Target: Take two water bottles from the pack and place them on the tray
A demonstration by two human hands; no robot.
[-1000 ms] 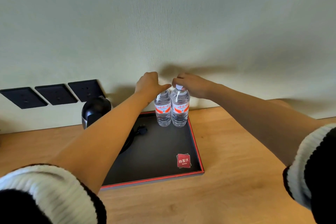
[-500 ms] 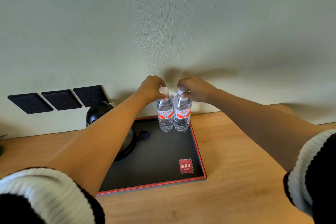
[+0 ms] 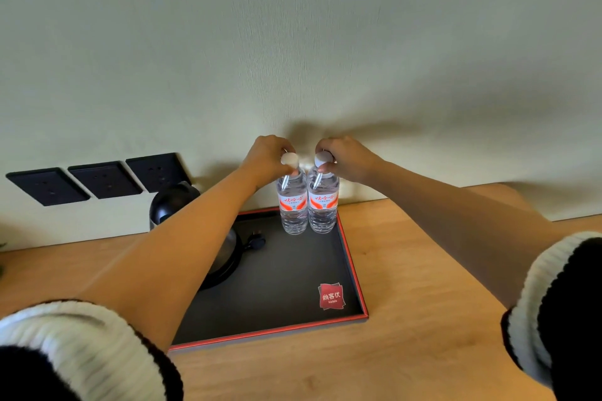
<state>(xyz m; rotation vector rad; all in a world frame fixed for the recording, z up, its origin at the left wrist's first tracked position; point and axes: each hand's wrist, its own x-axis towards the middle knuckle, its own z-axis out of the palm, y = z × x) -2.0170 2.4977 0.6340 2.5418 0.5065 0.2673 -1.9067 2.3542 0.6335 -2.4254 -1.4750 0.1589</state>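
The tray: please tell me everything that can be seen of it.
The tray is rectangular, with a matte black floor and a thin red rim. It lies flat on the wooden desk, against the wall. A red square logo marks its near right corner. Two bottles stand upright at its far right; a black kettle sits on its left.

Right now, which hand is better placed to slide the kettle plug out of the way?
Left. The left hand is nearer the plug, beside the kettle; the right hand would have to cross both bottles.
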